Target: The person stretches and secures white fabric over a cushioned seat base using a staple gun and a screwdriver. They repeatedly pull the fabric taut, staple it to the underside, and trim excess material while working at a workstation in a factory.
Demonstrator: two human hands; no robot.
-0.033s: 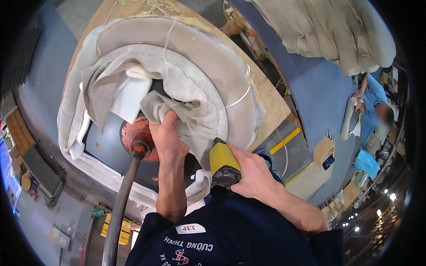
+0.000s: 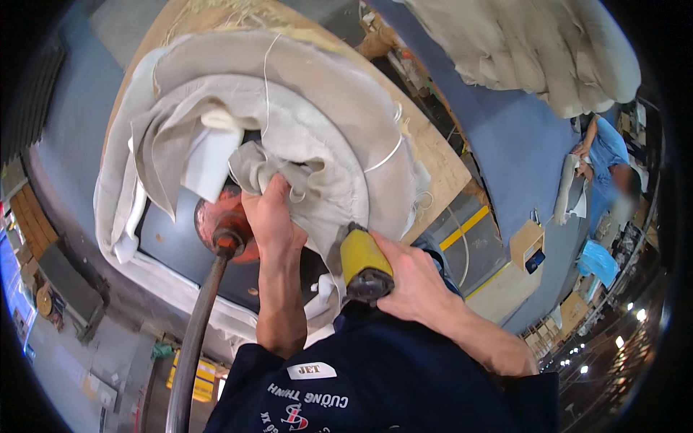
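A round upholstered piece, perhaps a seat [image 2: 289,63], lies in front of me, covered in beige-grey fabric with white padding at its edges. My left hand [image 2: 273,216] is closed on a bunched fold of the beige fabric [image 2: 328,177] over the dark middle. My right hand [image 2: 415,278] grips a yellow and black staple gun [image 2: 363,258]. The tool's dark nose touches or nearly touches the fabric at the inner rim; I cannot tell which. White cord [image 2: 390,157] loops over the padded ring.
Left of my left hand, a red round fitting [image 2: 222,216] on a metal pole [image 2: 191,353] stands by the piece. A wooden board [image 2: 440,173] lies beneath. At right are a blue-grey surface [image 2: 498,144], stacked beige cushions [image 2: 534,50], a small box [image 2: 527,242] and another person [image 2: 610,148].
The bunched fabric at my left fingers has shifted slightly, and the hand has turned a little. My right hand and the staple gun stay nearly in place.
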